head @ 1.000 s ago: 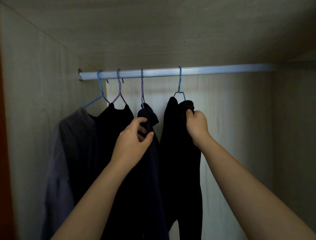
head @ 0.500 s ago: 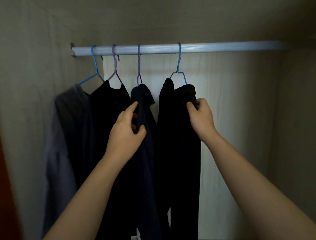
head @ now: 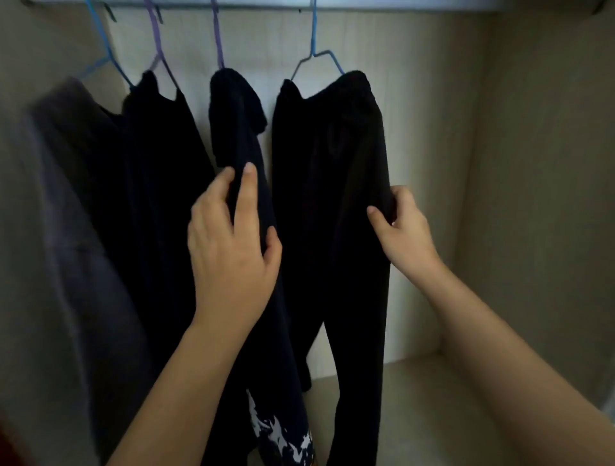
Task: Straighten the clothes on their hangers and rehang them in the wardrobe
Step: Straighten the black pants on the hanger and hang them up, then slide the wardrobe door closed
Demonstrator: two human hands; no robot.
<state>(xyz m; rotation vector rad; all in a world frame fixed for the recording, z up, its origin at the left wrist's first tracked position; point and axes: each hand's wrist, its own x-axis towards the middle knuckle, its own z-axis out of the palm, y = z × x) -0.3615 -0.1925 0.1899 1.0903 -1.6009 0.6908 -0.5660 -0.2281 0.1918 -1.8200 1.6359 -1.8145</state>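
Four garments are hanging from the rail (head: 399, 2), long axes running twelve to six. Left to right: the grey garment (head: 66, 199), the black top (head: 156, 149), then the navy garment (head: 233, 126), whose fold the left hand (head: 233, 246) is gripping between thumb and fingers, its purple hanger (head: 218, 40) lying at twelve o'clock. The right hand (head: 404, 226) is pinching the right edge of the black trousers (head: 329, 149), their blue hanger (head: 312, 50) lying at eleven o'clock.

**Four garments in a row on the rail**

Four hangers (head: 314, 50) hang side by side from the rail (head: 366, 2) overhead. From left they carry a shirt (head: 66, 233), a top (head: 156, 166), a tee (head: 233, 126) and trousers (head: 326, 166). The left hand (head: 229, 246) grips the tee's front. The right hand (head: 402, 226) pinches the trousers' right edge. The floor (head: 432, 415) lies below.
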